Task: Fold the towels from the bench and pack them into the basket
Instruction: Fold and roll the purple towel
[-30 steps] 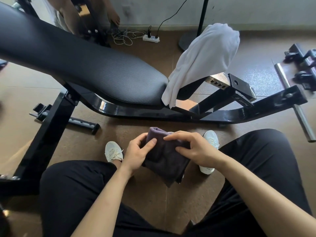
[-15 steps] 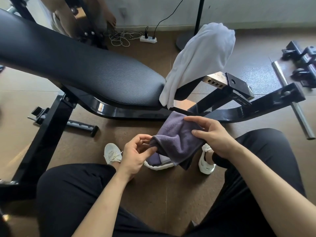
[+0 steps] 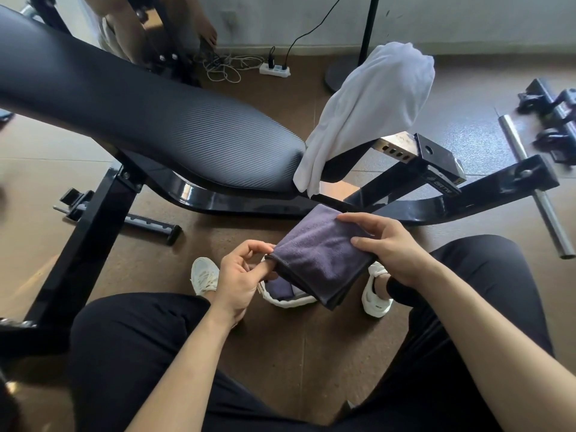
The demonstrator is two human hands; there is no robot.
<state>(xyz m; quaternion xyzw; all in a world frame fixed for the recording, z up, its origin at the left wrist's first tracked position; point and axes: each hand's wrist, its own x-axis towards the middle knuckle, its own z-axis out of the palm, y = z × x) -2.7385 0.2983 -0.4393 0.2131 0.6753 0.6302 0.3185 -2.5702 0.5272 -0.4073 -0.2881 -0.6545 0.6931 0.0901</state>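
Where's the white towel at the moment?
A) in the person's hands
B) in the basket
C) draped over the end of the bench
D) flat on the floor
C: the white towel hangs draped over the end of the bench, while the left hand and the right hand hold the purple towel.

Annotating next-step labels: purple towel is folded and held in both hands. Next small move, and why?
Probably lower the folded purple terry towel into the white woven basket that shows just under it. The left hand pinches its left corner, the right hand holds its right edge, and it looks fully folded. The crumpled white towel on the black padded bench can wait.
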